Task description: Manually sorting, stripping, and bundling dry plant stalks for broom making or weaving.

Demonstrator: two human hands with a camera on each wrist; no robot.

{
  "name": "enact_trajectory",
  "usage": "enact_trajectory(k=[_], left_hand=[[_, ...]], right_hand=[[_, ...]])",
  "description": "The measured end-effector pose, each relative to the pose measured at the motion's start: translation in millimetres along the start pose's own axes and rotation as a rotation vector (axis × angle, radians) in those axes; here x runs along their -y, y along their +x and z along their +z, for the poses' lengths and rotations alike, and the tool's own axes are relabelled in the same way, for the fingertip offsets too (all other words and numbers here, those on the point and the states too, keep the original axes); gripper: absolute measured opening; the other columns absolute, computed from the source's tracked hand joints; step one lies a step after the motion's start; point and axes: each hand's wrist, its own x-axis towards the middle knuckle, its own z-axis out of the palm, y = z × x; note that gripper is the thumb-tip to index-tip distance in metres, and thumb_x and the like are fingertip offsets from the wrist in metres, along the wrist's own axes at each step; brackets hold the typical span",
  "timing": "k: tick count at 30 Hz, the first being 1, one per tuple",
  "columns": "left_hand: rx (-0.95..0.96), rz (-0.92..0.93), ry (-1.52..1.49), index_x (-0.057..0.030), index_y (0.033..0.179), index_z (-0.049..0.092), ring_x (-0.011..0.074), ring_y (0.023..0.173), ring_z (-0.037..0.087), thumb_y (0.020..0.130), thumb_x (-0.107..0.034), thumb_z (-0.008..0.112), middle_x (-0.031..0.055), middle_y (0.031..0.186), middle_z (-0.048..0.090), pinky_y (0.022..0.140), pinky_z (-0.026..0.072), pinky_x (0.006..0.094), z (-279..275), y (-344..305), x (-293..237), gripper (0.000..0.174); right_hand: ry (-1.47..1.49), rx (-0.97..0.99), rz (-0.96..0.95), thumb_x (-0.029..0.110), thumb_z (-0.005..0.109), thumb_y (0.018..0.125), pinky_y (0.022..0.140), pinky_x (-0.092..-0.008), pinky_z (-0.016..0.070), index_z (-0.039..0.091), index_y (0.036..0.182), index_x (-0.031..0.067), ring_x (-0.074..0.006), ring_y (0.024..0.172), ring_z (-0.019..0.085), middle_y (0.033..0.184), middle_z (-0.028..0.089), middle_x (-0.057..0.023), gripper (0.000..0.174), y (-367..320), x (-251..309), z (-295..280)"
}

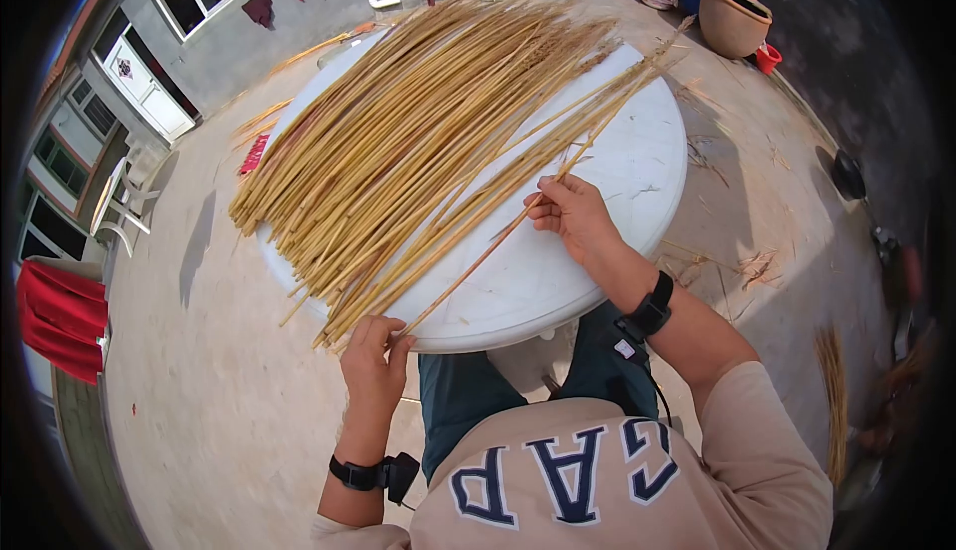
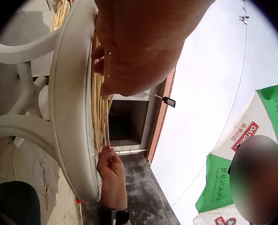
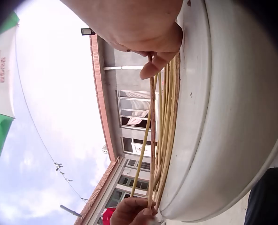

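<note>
A single reddish-brown stalk point(image 1: 468, 273) slants over the near part of a round white table point(image 1: 637, 177). My left hand point(image 1: 372, 366) pinches its lower end at the table's near edge. Farther up, my right hand point(image 1: 583, 223) holds the same stalk between thumb and fingers, and its feathery top reaches toward the far right rim. In the right wrist view the stalk point(image 3: 152, 126) runs straight between both hands. To its left lie a few loose stalks point(image 1: 448, 241), then a broad layer of yellow stalks point(image 1: 398, 127) side by side, seed heads pointing away.
Bits of straw point(image 1: 759, 269) litter the concrete floor at the right. A brown pot point(image 1: 732, 20) and a red bucket point(image 1: 767, 58) stand at the back right. A white chair point(image 1: 121, 202) and a red cloth point(image 1: 62, 316) are at the left.
</note>
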Motion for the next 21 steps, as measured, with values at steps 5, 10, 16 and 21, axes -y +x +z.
enact_trajectory(k=[5, 10, 16, 21], left_hand=[[-0.109, 0.095, 0.070, -0.0031, 0.091, 0.061, 0.0260, 0.073, 0.060, 0.072, -0.002, 0.070, 0.0114, 0.086, 0.061, 0.061, 0.0482, 0.0308, -0.3, 10.9, 3.1, 0.021], [-0.178, 0.233, 0.234, -0.0025, 0.087, 0.062, 0.0300, 0.084, 0.058, 0.070, -0.002, 0.069, 0.0127, 0.090, 0.061, 0.072, 0.0468, 0.0360, -2.6, 28.4, -9.8, 0.018], [0.154, 0.205, 0.124, -0.0016, 0.091, 0.063, 0.0289, 0.092, 0.059, 0.072, 0.000, 0.068, 0.0139, 0.095, 0.062, 0.079, 0.0467, 0.0353, -30.1, 83.5, -40.0, 0.020], [0.377, 0.280, 0.141, -0.0028, 0.089, 0.065, 0.0263, 0.082, 0.059, 0.076, -0.005, 0.066, 0.0116, 0.086, 0.061, 0.072, 0.0473, 0.0343, -5.9, 161.8, -68.4, 0.014]], right_hand=[[-0.010, -0.061, -0.021, 0.019, 0.050, 0.093, 0.054, -0.0242, 0.0543, 0.051, 0.090, -0.0015, -0.0151, 0.063, 0.061, 0.077, 0.060, -0.0116, 0.021, 9.4, -5.3, 3.3], [-0.021, -0.086, -0.023, 0.021, 0.048, 0.094, 0.051, -0.0244, 0.0544, 0.048, 0.094, -0.0021, -0.0156, 0.061, 0.061, 0.077, 0.058, -0.0119, 0.023, 12.1, -7.7, 5.5], [-0.047, -0.023, -0.086, 0.020, 0.048, 0.094, 0.050, -0.0254, 0.0544, 0.047, 0.092, -0.0024, -0.0164, 0.061, 0.061, 0.079, 0.058, -0.0133, 0.023, 6.1, -10.8, 5.5], [-0.014, -0.006, -0.102, 0.020, 0.048, 0.094, 0.050, -0.0259, 0.0546, 0.046, 0.093, -0.0029, -0.0174, 0.062, 0.062, 0.081, 0.058, -0.0144, 0.022, 8.0, -13.6, 1.8]])
